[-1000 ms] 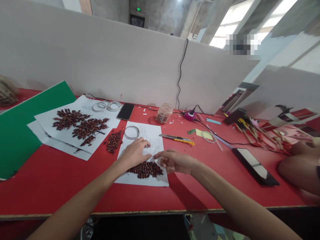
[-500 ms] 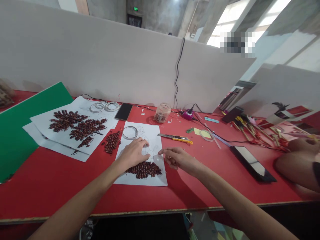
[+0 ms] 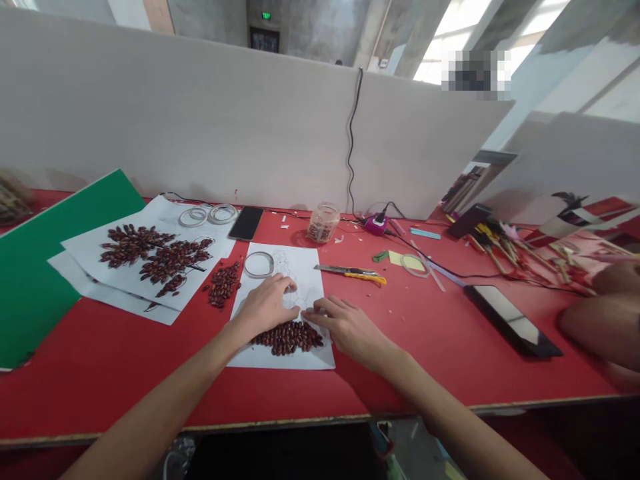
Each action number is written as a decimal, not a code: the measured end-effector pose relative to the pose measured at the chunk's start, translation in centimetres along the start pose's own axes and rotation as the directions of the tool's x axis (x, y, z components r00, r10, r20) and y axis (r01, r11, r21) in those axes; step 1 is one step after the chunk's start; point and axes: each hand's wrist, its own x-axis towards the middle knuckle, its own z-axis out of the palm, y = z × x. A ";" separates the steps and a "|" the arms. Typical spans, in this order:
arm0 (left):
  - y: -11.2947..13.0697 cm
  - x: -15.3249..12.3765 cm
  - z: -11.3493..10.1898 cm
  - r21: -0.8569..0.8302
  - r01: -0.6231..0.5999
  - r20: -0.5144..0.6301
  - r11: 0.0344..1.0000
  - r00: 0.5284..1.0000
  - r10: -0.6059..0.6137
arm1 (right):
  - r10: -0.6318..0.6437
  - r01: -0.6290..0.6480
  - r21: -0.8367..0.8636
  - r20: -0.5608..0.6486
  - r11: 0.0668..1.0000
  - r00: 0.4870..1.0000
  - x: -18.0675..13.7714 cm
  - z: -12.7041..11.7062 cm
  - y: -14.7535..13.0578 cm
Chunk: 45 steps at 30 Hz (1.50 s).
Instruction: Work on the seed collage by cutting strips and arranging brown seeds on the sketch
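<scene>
A white sheet of paper [image 3: 315, 360] with a pencil drawing lies in front of me. Glossy dark brown seeds [image 3: 287, 338] cover part of its lower half in close rows. My left hand [image 3: 267, 303] rests on the sheet above them, its thumb and forefinger parted in a curve. From the right, my right hand [image 3: 350, 327] reaches over the sheet with fingers stretched out; their tips are at the upper edge of the seed rows, near my left thumb. Nothing can be seen in either hand. A loose pile of seeds [image 3: 223, 283] lies left of the sheet.
Two seed-covered sheets [image 3: 120, 283] overlap a green board [image 3: 45, 267] on the left. Tape rings [image 3: 259, 264], a phone [image 3: 246, 223], a glass jar [image 3: 323, 223] and a yellow utility knife [image 3: 357, 273] lie around. Another person's arm [image 3: 605, 327] rests at right, beside a tablet [image 3: 513, 321].
My right hand has moved left onto the sheet, close to my left hand, and its fingers have straightened. My left hand stays in place. The view has shifted slightly.
</scene>
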 end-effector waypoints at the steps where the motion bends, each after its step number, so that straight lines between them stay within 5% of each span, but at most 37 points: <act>1: 0.0 0.0 0.0 -0.002 0.002 -0.001 1.000 1.000 -0.002 | -0.004 0.004 0.011 -0.002 1.000 1.000 0.0 -0.1 0.1; 12: -0.4 1.6 -0.5 -0.012 -0.003 0.107 1.000 0.994 0.005 | 0.029 -0.029 0.085 0.002 0.996 1.000 -0.4 -0.3 0.3; 15: -0.4 1.5 -0.6 -0.012 0.010 0.112 1.000 0.994 -0.009 | 0.170 -0.152 0.142 -0.121 0.978 0.978 -0.8 -0.4 2.4; 18: -0.3 1.4 -0.8 0.009 0.021 0.135 1.000 0.991 -0.022 | 0.403 -0.409 0.052 -0.316 0.911 0.859 -0.8 -0.5 6.1; 20: -0.1 1.5 -1.0 0.027 0.023 0.155 0.999 0.988 -0.026 | 0.485 -0.515 -0.035 -0.285 0.857 0.827 -0.4 -0.4 8.5; 24: 0.3 1.5 -1.2 0.054 0.038 0.174 0.998 0.984 -0.047 | 0.480 -0.504 -0.082 -0.207 0.860 0.853 0.1 0.0 10.7; 29: 0.1 1.3 -1.3 0.053 0.044 0.182 0.998 0.982 -0.053 | 0.518 -0.495 0.156 -0.195 0.854 0.832 -2.2 -0.8 7.3; 32: -0.3 1.4 -1.5 -0.021 0.027 0.222 0.999 0.975 -0.021 | 0.448 -0.392 0.298 -0.150 0.870 0.881 -4.5 -1.1 4.1; 36: -0.5 1.5 -1.8 -0.064 0.026 0.238 0.998 0.971 -0.010 | 0.361 -0.318 0.238 -0.164 0.918 0.918 -6.1 -0.3 1.9; 40: 0.1 1.3 -1.7 -0.002 0.051 0.209 0.999 0.977 -0.049 | 0.323 -0.301 0.133 -0.191 0.944 0.927 -6.3 0.5 2.3; 45: 0.6 1.2 -1.2 0.066 0.055 0.176 0.996 0.982 -0.066 | 0.309 -0.280 0.193 -0.141 0.940 0.940 -6.5 0.2 2.6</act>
